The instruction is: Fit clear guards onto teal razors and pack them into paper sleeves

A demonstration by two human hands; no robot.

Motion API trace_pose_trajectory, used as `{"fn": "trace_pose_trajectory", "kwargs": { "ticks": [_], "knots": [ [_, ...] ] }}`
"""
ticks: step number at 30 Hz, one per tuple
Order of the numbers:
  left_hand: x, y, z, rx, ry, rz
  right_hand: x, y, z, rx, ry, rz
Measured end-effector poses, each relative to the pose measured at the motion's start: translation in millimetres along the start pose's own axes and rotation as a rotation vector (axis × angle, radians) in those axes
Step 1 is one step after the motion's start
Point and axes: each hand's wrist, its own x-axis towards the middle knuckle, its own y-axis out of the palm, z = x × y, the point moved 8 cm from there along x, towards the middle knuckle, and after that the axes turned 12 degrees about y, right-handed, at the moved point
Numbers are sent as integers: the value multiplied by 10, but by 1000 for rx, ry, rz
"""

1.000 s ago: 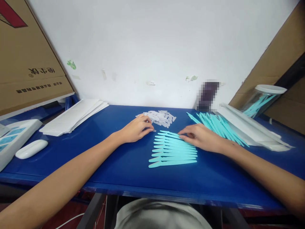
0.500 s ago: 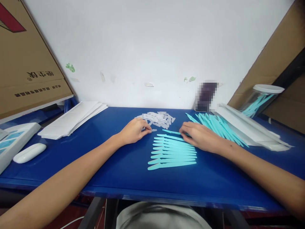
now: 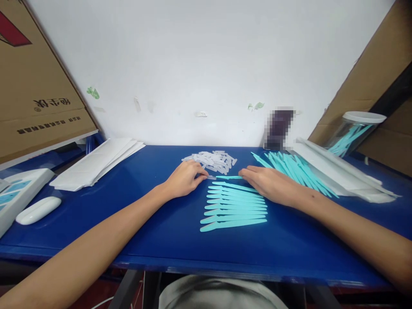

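Observation:
Between the fingertips of my left hand (image 3: 188, 178) is a small translucent blade cap (image 3: 211, 177). My right hand (image 3: 265, 182) pinches the handle of a teal eyebrow razor (image 3: 228, 177), whose tip points left at the cap. Cap and razor lie in one line, end to end; whether the tip has entered the cap is too small to tell. Just below both hands, a column of teal razors (image 3: 238, 206) lies side by side on the blue table (image 3: 174, 240). A heap of translucent caps (image 3: 215, 161) sits behind my left hand.
Beyond my right hand lies a pile of loose teal razors (image 3: 296, 171), beside white packets (image 3: 347, 171). A lidded clear jar (image 3: 349, 135) leans at the right. On the left are white sheets (image 3: 96, 165), a white oval case (image 3: 38, 210) and a cardboard box (image 3: 41, 86).
My right hand has moved the razor slightly left, and my left hand has shifted slightly right. The gap between razor tip and cap has closed.

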Motion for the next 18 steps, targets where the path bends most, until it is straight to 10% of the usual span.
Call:
{"fn": "trace_pose_trajectory", "kwargs": {
  "ticks": [18],
  "knots": [
    [65, 25, -75, -73, 17, -33, 114, -49, 250, -57, 8, 9]
  ]
}}
